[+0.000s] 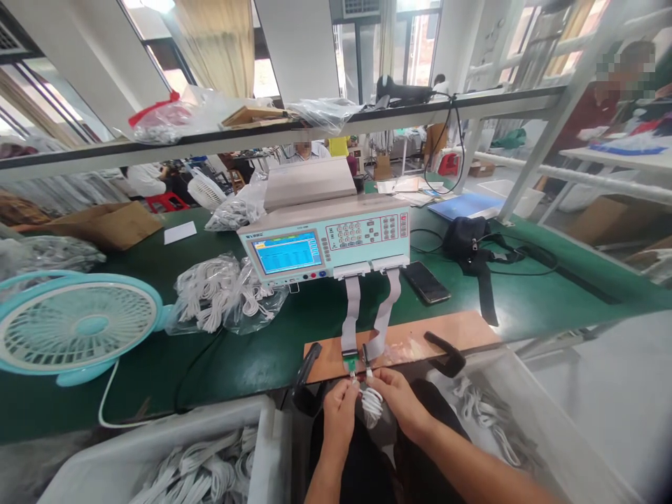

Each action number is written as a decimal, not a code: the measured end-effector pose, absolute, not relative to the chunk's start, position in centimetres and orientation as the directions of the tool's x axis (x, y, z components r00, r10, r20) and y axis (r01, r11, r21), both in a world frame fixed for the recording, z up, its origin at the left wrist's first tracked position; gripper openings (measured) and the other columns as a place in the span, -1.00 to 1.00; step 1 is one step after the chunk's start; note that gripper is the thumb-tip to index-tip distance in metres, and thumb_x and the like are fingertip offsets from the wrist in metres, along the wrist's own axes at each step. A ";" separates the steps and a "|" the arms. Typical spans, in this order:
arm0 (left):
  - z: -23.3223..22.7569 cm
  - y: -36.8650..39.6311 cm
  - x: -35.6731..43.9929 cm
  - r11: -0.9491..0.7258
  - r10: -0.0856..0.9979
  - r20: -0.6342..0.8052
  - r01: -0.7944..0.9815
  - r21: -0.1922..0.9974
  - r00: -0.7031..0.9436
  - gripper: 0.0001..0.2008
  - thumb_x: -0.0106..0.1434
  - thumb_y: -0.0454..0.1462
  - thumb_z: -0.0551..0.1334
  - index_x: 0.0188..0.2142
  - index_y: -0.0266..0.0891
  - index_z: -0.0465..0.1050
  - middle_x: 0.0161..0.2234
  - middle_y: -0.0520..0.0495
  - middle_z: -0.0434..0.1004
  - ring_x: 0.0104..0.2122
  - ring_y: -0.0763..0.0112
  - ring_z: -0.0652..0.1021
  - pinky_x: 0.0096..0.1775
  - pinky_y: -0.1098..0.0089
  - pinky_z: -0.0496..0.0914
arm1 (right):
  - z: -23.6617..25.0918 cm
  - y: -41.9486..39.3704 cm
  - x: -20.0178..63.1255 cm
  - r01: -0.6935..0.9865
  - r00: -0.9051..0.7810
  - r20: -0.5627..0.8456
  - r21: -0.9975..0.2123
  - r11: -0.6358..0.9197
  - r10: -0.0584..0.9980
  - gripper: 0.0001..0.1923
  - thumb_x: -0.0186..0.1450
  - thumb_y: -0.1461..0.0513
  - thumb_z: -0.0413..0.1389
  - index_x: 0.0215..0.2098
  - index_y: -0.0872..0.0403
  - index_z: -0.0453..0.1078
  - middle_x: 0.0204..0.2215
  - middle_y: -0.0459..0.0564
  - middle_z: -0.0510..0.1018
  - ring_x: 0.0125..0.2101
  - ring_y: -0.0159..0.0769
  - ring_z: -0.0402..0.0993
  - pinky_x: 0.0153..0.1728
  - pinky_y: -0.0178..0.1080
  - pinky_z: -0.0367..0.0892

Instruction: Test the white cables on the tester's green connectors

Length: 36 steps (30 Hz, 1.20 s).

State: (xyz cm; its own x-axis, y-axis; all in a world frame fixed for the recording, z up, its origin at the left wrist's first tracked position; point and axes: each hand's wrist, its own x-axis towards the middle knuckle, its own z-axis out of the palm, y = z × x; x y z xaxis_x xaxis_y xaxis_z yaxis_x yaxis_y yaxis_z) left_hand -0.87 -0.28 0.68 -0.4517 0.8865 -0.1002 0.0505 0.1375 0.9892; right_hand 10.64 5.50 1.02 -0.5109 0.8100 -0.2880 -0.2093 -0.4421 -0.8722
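The left hand [340,409], thumb and fingertips pressed together, pinched one end of a white cable [372,406] at a small green board [351,365], while the right hand [399,402], closed as tightly, gripped the other end just below a second connector [366,355]. The coiled middle hung between the two, above the lap, at the near edge of a wooden plank [467,329].

Both ends had been brought up to the connectors, which put this cable, by my reckoning, partway through its turn; from my distant post I could not tell whether either plug was fully seated, and the cable was not yet out of the fingers.

Two flat ribbons [351,315] ran up from the connectors to a bench machine [367,234], its blue screen [288,253] lit but too small for me to read.

Loose cables filled much of a white bin [281,427] at left, and more lay in a bin [570,448] at right. Which were finished and which remained, I could not say. Bagged cables [207,287] sat near a fan [78,322].
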 end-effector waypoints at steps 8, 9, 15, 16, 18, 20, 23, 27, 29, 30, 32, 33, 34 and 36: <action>-1.2 -0.1 0.7 0.064 0.760 -0.156 -0.166 0.984 -0.631 -0.70 0.12 -0.09 0.21 -0.48 -0.31 0.48 -0.58 0.05 0.40 -0.49 0.42 0.39 -0.41 0.48 0.26 | 1.2 5.5 10.8 -0.222 -0.531 -0.288 -0.861 -0.459 0.797 -0.58 -0.02 -0.03 0.27 -0.46 0.17 0.43 -0.61 -0.09 0.45 -0.60 -0.41 0.26 -0.51 -0.34 0.13; -1.4 0.0 0.8 0.067 0.757 -0.168 -0.182 0.981 -0.632 -0.68 0.12 -0.08 0.20 -0.42 -0.32 0.50 -0.54 0.02 0.44 -0.47 0.40 0.41 -0.39 0.47 0.28 | 1.3 5.5 10.8 -0.227 -0.534 -0.286 -0.858 -0.460 0.796 -0.59 -0.01 -0.03 0.27 -0.48 0.17 0.43 -0.61 -0.09 0.45 -0.60 -0.41 0.26 -0.51 -0.34 0.14; -0.3 -0.7 1.0 0.133 0.754 -0.125 -0.037 0.990 -0.645 -0.64 0.16 -0.07 0.15 -0.56 -0.32 0.44 -0.60 -0.01 0.44 -0.52 0.38 0.43 -0.43 0.44 0.28 | 1.2 5.3 10.8 -0.194 -0.508 -0.330 -0.856 -0.479 0.795 -0.63 -0.07 0.02 0.32 -0.52 0.15 0.42 -0.66 -0.12 0.43 -0.64 -0.42 0.24 -0.56 -0.35 0.13; 0.4 -1.2 0.7 0.135 0.757 -0.084 0.029 0.990 -0.648 -0.65 0.17 -0.09 0.15 -0.57 -0.31 0.43 -0.59 -0.01 0.44 -0.50 0.37 0.44 -0.42 0.43 0.29 | 1.1 5.3 10.8 -0.180 -0.499 -0.343 -0.858 -0.482 0.796 -0.64 -0.08 0.04 0.33 -0.53 0.15 0.41 -0.66 -0.13 0.43 -0.65 -0.42 0.24 -0.57 -0.35 0.13; 2.3 -2.8 -0.5 0.087 0.760 0.052 0.181 0.980 -0.648 -0.70 0.22 -0.15 0.10 -0.52 -0.28 0.43 -0.48 -0.05 0.49 -0.40 0.35 0.47 -0.32 0.42 0.31 | 0.8 5.5 10.9 -0.143 -0.504 -0.363 -0.859 -0.491 0.784 -0.67 -0.05 0.06 0.32 -0.48 0.14 0.44 -0.63 -0.11 0.47 -0.62 -0.40 0.29 -0.55 -0.35 0.17; 3.8 -5.0 -2.8 0.065 0.735 0.176 0.327 0.943 -0.655 -0.74 0.27 -0.19 0.04 -0.42 -0.24 0.44 -0.35 -0.07 0.51 -0.30 0.35 0.48 -0.22 0.42 0.32 | 0.3 5.8 10.9 -0.118 -0.523 -0.373 -0.859 -0.498 0.767 -0.68 -0.02 0.08 0.31 -0.43 0.13 0.45 -0.58 -0.09 0.50 -0.58 -0.37 0.34 -0.52 -0.35 0.21; 3.5 -9.6 -8.6 0.313 0.631 0.227 0.511 0.801 -0.742 -0.77 0.28 -0.21 0.01 -0.28 -0.21 0.42 -0.28 -0.07 0.50 -0.23 0.34 0.48 -0.13 0.39 0.32 | -0.3 6.1 11.2 -0.079 -0.517 -0.405 -0.855 -0.513 0.755 -0.68 -0.02 0.09 0.32 -0.40 0.13 0.47 -0.53 -0.06 0.53 -0.53 -0.35 0.38 -0.50 -0.37 0.25; -0.7 -16.3 -18.1 0.775 0.394 0.151 0.416 0.477 -0.907 -0.67 0.19 -0.22 0.10 -0.09 -0.34 0.34 -0.09 -0.27 0.40 -0.03 0.13 0.38 -0.01 0.21 0.25 | -0.6 6.2 11.4 -0.033 -0.477 -0.467 -0.837 -0.546 0.745 -0.63 -0.05 0.09 0.33 -0.33 0.11 0.48 -0.45 -0.05 0.58 -0.46 -0.30 0.43 -0.44 -0.38 0.32; -2.7 -19.0 -21.3 0.842 0.330 0.126 0.352 0.410 -0.935 -0.61 0.12 -0.24 0.14 -0.06 -0.41 0.34 -0.07 -0.36 0.36 -0.01 -0.03 0.34 0.00 0.04 0.20 | -0.3 6.2 11.3 -0.027 -0.481 -0.470 -0.836 -0.548 0.741 -0.63 -0.08 0.09 0.35 -0.36 0.11 0.49 -0.48 -0.07 0.58 -0.48 -0.31 0.43 -0.47 -0.40 0.32; -3.4 -20.0 -22.3 0.857 0.329 0.110 0.345 0.383 -0.938 -0.61 0.08 -0.26 0.17 -0.09 -0.41 0.37 -0.08 -0.38 0.37 -0.01 -0.07 0.33 0.00 0.01 0.19 | -0.2 6.2 11.2 -0.022 -0.481 -0.468 -0.839 -0.544 0.742 -0.64 -0.10 0.10 0.35 -0.37 0.11 0.50 -0.49 -0.06 0.58 -0.49 -0.30 0.43 -0.49 -0.40 0.32; -4.3 -21.1 -23.1 0.861 0.370 0.078 0.373 0.346 -0.926 -0.65 -0.01 -0.33 0.22 -0.16 -0.31 0.44 -0.09 -0.32 0.39 0.00 -0.08 0.33 -0.01 0.02 0.19 | 0.1 6.2 11.1 -0.023 -0.470 -0.464 -0.844 -0.536 0.750 -0.63 -0.12 0.10 0.35 -0.38 0.11 0.51 -0.49 -0.05 0.58 -0.48 -0.27 0.45 -0.50 -0.39 0.32; -4.4 -21.2 -23.0 0.852 0.402 0.068 0.400 0.336 -0.913 -0.66 -0.05 -0.37 0.23 -0.21 -0.24 0.47 -0.09 -0.26 0.41 0.01 -0.07 0.32 -0.01 0.04 0.20 | 0.1 6.1 11.1 -0.031 -0.467 -0.464 -0.842 -0.538 0.753 -0.63 -0.12 0.10 0.35 -0.38 0.11 0.52 -0.48 -0.04 0.59 -0.47 -0.26 0.45 -0.49 -0.38 0.33; -4.3 -21.0 -22.8 0.840 0.433 0.064 0.429 0.333 -0.899 -0.67 -0.09 -0.40 0.23 -0.26 -0.17 0.48 -0.10 -0.20 0.42 0.01 -0.06 0.32 -0.02 0.05 0.20 | 0.0 6.1 11.0 -0.046 -0.469 -0.460 -0.840 -0.541 0.754 -0.64 -0.11 0.08 0.35 -0.38 0.10 0.52 -0.47 -0.03 0.59 -0.47 -0.25 0.46 -0.48 -0.37 0.33; -3.8 -20.2 -22.0 0.810 0.484 0.072 0.477 0.341 -0.872 -0.69 -0.13 -0.45 0.24 -0.36 -0.09 0.49 -0.16 -0.09 0.47 -0.01 -0.05 0.36 -0.03 0.05 0.22 | -0.5 6.1 10.9 -0.082 -0.500 -0.433 -0.839 -0.538 0.750 -0.66 -0.11 0.05 0.34 -0.45 0.09 0.52 -0.54 -0.04 0.56 -0.53 -0.26 0.44 -0.52 -0.36 0.31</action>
